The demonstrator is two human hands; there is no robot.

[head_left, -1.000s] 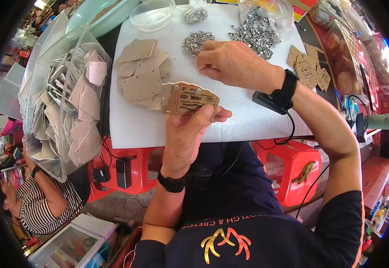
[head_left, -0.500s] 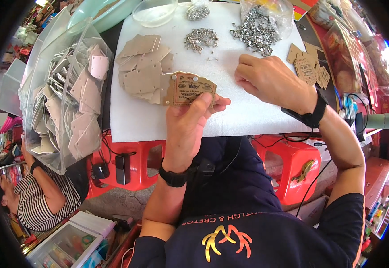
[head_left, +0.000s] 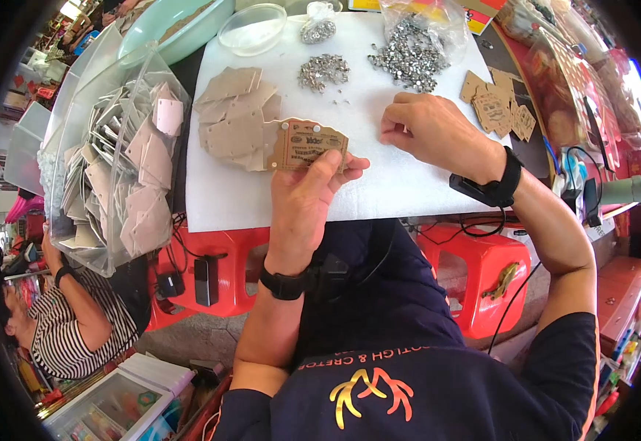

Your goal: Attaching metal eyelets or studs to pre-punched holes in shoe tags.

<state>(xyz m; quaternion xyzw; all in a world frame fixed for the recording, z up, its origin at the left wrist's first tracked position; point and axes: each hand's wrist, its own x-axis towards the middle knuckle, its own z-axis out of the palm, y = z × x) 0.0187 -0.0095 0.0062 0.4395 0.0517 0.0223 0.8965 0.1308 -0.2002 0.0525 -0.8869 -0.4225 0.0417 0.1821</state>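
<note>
My left hand grips a brown printed card with thumb on top and fingers beneath. Two round pale studs show along the card's upper edge, and a smaller dot sits at its lower left. Just left of it, overlapping plain grey-beige cards lie in a pile. My right hand is above the white foam sheet, right of the card, its fingertips pinched together; whatever is between them is hidden. Beyond the hands are a small heap of silvery metal pieces and a larger heap of similar pieces.
A clear plastic bin full of grey cards stands at left. Brown printed cards lie at right. A clear bowl, a tied bag of metal pieces and a green basin are at the back. Red stools stand below.
The view has shifted slightly. My left hand keeps hold of the card in nearly the same place, and my right hand remains pinched above the sheet.
</note>
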